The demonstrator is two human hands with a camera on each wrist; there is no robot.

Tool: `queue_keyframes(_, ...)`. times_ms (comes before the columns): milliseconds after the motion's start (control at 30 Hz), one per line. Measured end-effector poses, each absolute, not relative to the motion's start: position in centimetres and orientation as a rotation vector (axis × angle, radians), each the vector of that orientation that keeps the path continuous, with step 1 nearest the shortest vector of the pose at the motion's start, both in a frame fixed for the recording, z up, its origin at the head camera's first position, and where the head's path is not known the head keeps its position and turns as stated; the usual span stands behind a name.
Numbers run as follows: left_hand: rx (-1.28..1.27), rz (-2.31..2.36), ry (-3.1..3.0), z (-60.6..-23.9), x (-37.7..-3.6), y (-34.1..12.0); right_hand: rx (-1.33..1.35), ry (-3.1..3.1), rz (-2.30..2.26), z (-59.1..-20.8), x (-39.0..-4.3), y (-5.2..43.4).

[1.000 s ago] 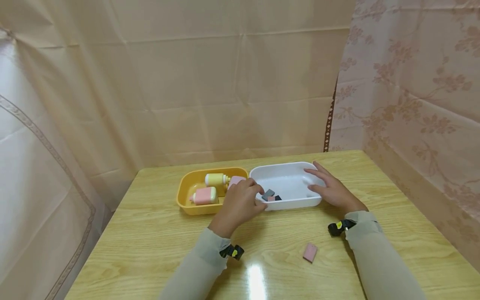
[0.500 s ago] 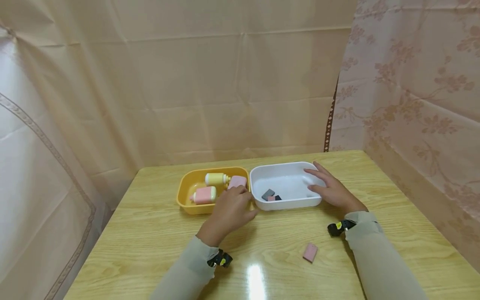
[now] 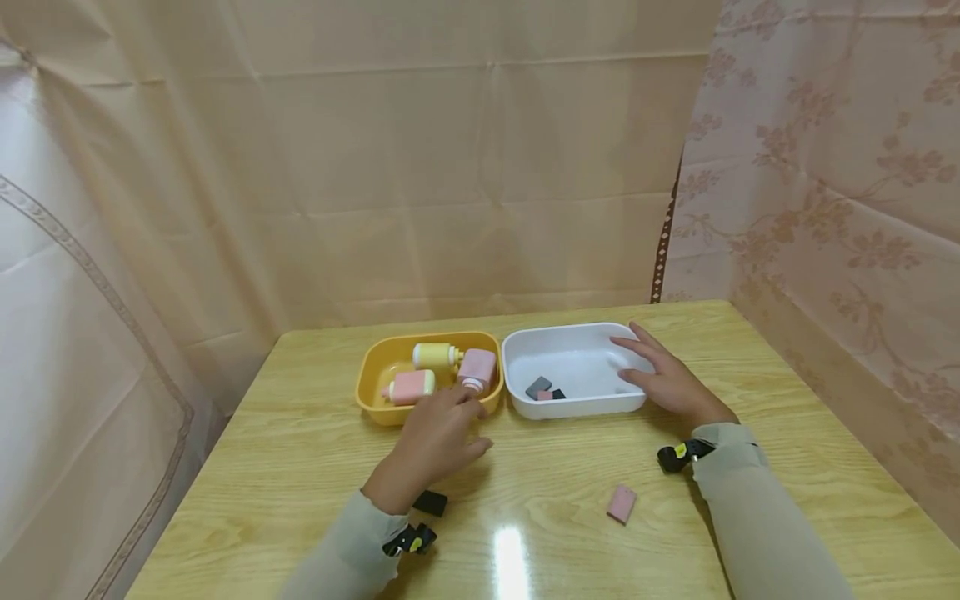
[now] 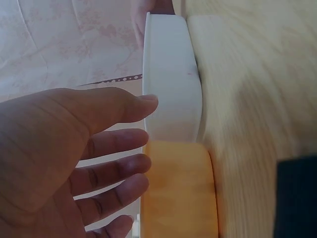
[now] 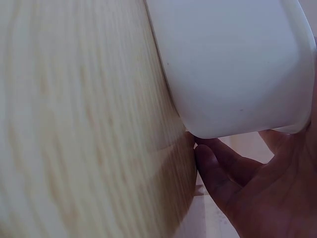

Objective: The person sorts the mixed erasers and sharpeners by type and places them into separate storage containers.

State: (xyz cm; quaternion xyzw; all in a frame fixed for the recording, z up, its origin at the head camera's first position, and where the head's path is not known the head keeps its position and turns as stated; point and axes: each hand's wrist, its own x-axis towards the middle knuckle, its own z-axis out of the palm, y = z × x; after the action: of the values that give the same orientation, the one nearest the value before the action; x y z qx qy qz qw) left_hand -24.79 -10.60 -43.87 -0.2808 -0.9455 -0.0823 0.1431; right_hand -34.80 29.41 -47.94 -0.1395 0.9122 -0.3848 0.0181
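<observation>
My left hand [image 3: 441, 432] hovers over the table just in front of the yellow tray [image 3: 377, 408], fingers relaxed and spread, holding nothing. The left wrist view shows its open palm [image 4: 54, 148] beside the yellow tray [image 4: 181, 193] and the white tray [image 4: 171, 84]. My right hand [image 3: 662, 377] rests with straight fingers against the right end of the white tray [image 3: 592, 408], and its fingers [image 5: 223, 168] lie by the tray's wall [image 5: 233, 64]. The white tray holds a grey piece [image 3: 537, 387], a small pink piece and a black one.
The yellow tray holds a yellow bottle [image 3: 435, 356], a pink bottle [image 3: 411, 387] and a pink block [image 3: 477, 367]. A black piece [image 3: 431, 502] lies by my left wrist, and a pink piece [image 3: 621, 503] lies near my right forearm. Curtains close in the back and both sides.
My left hand has drawn back from the white tray's left end toward me and leftward, uncovering the pink block. The black piece by the wrist now shows. The right hand stayed put.
</observation>
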Motion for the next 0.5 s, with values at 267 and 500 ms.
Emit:
queue_keyframes(267, -0.798, -0.228, -2.804, -44.3, -23.3, -12.2, -0.442, 2.831, -1.197, -47.5, -34.3, 29.3)
queue_keyframes(500, -0.787, -0.233, -2.832, -44.9, -22.2, -14.0, -0.426, 2.832, -1.197, -47.4, -34.2, 29.1)
